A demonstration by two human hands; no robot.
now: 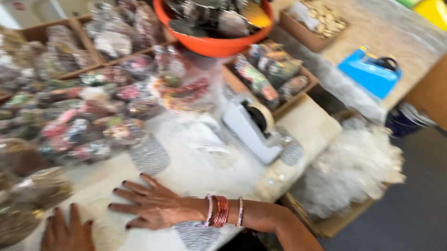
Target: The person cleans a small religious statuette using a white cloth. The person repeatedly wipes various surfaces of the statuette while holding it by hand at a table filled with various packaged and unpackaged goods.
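Right hand [150, 205] flat on white table [206, 170], fingers apart | left hand [67, 234] flat, fingers together | tape dispenser [254, 129] near

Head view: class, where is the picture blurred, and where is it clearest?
Head view: motion blur smears the wrapped packets at left; the tape dispenser and orange bowl are soft; the right hand and its bangles show clearest; the left hand is cut by the frame edge; light is even, without hard shadows.
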